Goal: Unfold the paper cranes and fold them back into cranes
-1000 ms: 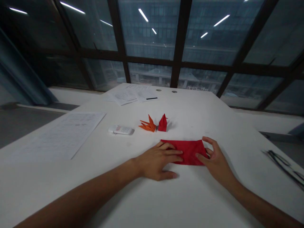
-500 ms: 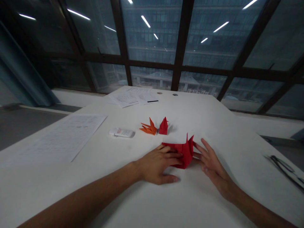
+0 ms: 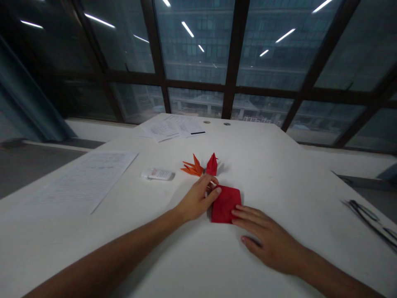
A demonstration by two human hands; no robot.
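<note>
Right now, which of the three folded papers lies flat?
The red square, left hand at its upper-left corner, right hand on its right edge. The orange figure and red figure beyond it stand up in points.

This looks like an office or meeting room: a wide white tabletop point(image 3: 279, 174) with two round holes point(image 3: 227, 124) near its far edge, printed sheets point(image 3: 80, 178) at left, dark-framed windows point(image 3: 198, 62) across the top reflecting strip lights point(image 3: 187, 29), and a blue curtain point(image 3: 29, 99) at upper left.
</note>
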